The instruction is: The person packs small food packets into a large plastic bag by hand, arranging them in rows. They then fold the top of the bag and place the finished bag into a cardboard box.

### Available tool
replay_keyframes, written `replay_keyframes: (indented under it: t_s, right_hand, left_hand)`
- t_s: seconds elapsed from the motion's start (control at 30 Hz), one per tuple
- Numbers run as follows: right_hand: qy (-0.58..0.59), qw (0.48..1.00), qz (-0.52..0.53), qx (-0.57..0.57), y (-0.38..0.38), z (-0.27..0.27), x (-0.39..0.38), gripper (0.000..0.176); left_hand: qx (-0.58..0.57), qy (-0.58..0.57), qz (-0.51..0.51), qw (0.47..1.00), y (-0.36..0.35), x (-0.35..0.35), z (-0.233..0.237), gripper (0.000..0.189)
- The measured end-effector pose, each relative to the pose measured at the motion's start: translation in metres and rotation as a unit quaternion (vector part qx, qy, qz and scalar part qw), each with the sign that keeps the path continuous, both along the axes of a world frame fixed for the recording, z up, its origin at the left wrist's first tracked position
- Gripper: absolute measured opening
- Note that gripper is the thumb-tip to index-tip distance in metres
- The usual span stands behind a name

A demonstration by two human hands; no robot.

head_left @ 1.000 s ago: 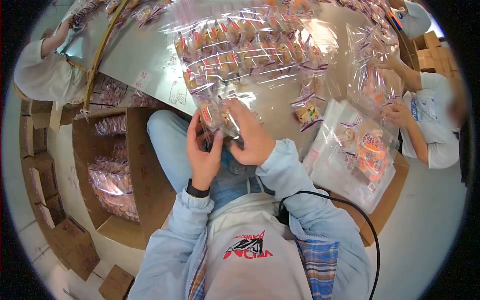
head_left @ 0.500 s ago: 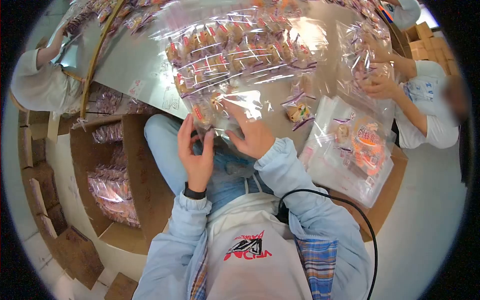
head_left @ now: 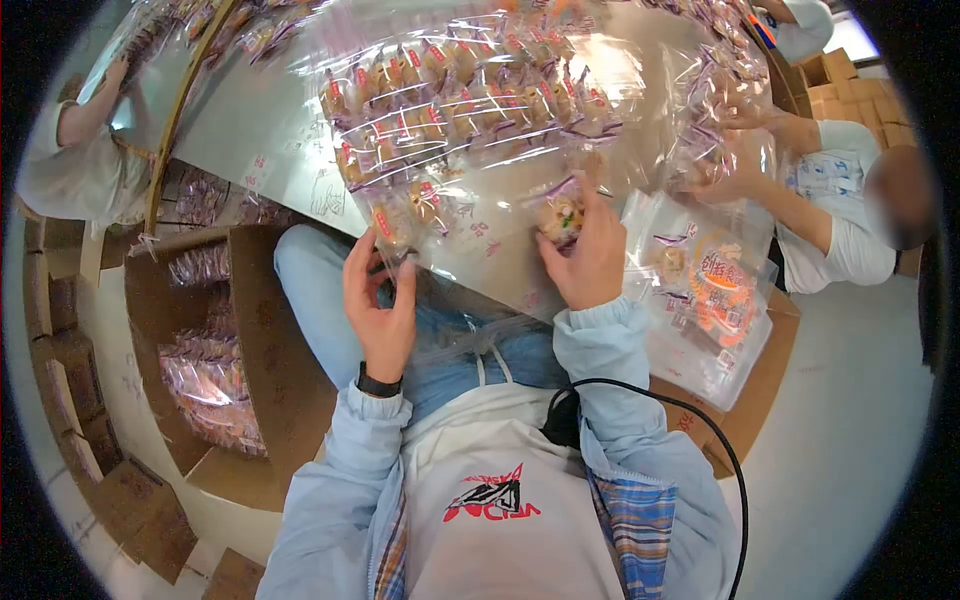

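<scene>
A large clear plastic bag (head_left: 470, 262) lies on the table before me, with rows of small wrapped pastries (head_left: 450, 110) inside. My left hand (head_left: 380, 315) curls round the bag's near left edge, fingers and thumb on the film, just below a wrapped pastry with a red label (head_left: 391, 228). To the right, my right hand (head_left: 592, 262) grips a single wrapped pastry (head_left: 560, 214) between thumb and fingers. It has a clear wrapper with purple edges and a green speck on top.
Flat printed plastic bags (head_left: 715, 300) are stacked at the right on a cardboard box. An open carton (head_left: 215, 470) of packed goods stands at my left. A co-worker's hands (head_left: 735, 165) handle another bag at right; another person (head_left: 75, 150) is across on the left.
My right hand has moved right, away from the bag's opening, and has taken hold of the loose wrapped pastry. My left hand stays at the bag's edge.
</scene>
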State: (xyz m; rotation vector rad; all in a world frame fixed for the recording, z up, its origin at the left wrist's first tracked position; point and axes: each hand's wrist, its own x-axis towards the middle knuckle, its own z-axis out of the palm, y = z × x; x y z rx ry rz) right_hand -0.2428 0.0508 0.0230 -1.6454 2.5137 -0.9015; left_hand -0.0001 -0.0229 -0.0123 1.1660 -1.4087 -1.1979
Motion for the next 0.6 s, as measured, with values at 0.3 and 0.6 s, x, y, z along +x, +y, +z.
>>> replay_keyframes:
  t_s: [0.3, 0.6]
  right_hand:
    - [-0.095, 0.981, 0.157, -0.054, -0.057, -0.010, 0.053, 0.064]
    - [-0.151, 0.950, 0.147, -0.231, -0.059, -0.040, 0.062, 0.048]
  left_hand:
    - [-0.012, -0.008, 0.010, 1.000, -0.002, 0.000, -0.002, 0.057]
    - [-0.011, 0.025, 0.008, 1.000, -0.004, -0.001, -0.002, 0.054]
